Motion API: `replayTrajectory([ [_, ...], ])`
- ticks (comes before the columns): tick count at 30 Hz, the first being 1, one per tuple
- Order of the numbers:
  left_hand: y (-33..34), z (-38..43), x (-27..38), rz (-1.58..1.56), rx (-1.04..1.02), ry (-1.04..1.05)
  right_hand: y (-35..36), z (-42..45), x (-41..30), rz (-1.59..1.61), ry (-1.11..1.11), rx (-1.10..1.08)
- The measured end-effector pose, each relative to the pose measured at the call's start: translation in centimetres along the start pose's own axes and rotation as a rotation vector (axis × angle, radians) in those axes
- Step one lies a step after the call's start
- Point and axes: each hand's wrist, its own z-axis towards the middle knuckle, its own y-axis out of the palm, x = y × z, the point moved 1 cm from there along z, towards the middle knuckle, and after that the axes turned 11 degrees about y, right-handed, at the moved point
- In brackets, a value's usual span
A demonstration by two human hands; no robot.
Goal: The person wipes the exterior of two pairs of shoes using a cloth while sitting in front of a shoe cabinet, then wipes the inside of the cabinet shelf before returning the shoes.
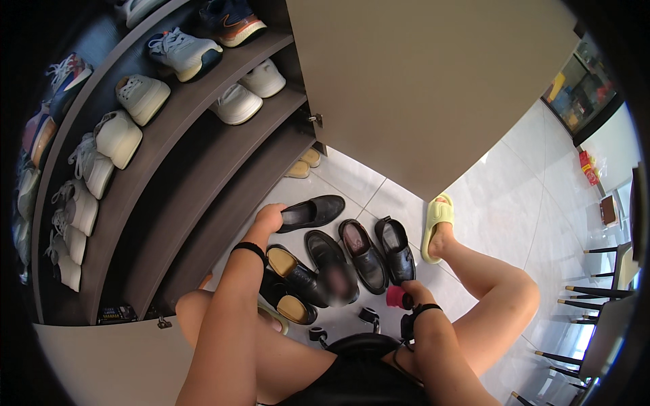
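My left hand (270, 217) grips the heel of a black slip-on shoe (316, 212), whose toe points right, near the shoe cabinet. My right hand (414, 292) is low at the right, around a pink and black object (398, 297) whose kind I cannot tell. Between my hands, several black leather shoes are grouped on the floor: a loafer with a reddish insole (366, 259), a shoe with a grey insole (397, 248) just beyond my right hand, and two with tan insoles (282, 261). Another black shoe (325, 248) in the middle is partly blurred.
An open shoe cabinet (223, 142) at the left holds several sneakers (119, 137) on curved-looking shelves. Its large beige door (421, 76) juts out ahead. Tan footwear (298, 168) lies by its base. Caster wheels (369, 314) stand before my seat; chairs (607, 325) are at the right.
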Motion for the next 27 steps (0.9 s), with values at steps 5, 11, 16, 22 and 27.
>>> replayTrajectory([
  [5, -0.2, 2.9, 2.1, 0.061, -0.002, 0.052, -2.8, -3.0, -3.5, -0.714, -0.126, 0.211],
  [11, -9.4, 3.6, 8.8, -0.887, 0.016, 0.142, -4.0, -12.8, -16.3, -0.639, -0.699, 0.282],
  [16, -16.5, 4.6, 10.8, -1.143, 0.702, 0.083, -3.7, -22.0, -27.5, -0.037, -1.127, 0.106],
  [22, -18.9, 6.9, 7.3, -1.656, 0.820, -0.171, -3.1, -31.3, -38.1, 0.412, -1.264, -0.151],
  [27, -19.1, 8.5, 6.1, -1.783, 0.890, -0.101, -2.3, -34.3, -45.9, 0.521, -1.057, -0.243],
])
